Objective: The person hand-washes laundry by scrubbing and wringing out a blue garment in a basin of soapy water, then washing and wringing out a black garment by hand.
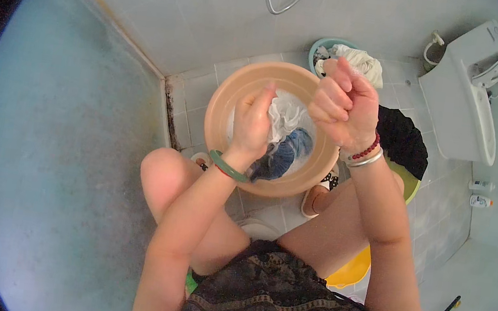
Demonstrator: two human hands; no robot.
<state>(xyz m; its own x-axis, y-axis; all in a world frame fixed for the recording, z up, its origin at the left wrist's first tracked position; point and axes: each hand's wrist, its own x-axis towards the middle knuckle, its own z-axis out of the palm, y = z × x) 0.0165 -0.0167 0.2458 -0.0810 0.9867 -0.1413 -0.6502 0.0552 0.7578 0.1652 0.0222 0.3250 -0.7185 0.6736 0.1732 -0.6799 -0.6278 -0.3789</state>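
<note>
A peach-coloured plastic basin (220, 105) stands on the floor between my knees. My left hand (252, 125) grips a bunched white cloth (285, 115) over the basin, thumb up. Below that cloth, a dark blue garment (278, 161) lies in whitish, sudsy-looking water. My right hand (344, 104) is raised above the basin's right rim. Its fingers are curled toward the palm, and no cloth shows in them. Light suds cling near its thumb and index finger. The hand partly hides the rim behind it.
A teal tub (320, 47) with pale clothes (362, 67) stands by the far wall. To the right are a black cloth (400, 139) over a green basin (411, 184), a white squat-looking ceramic toilet (458, 102), and two bottles (480, 201). A yellow basin (351, 270) is beside my thigh. A shower hose (278, 12) hangs ahead.
</note>
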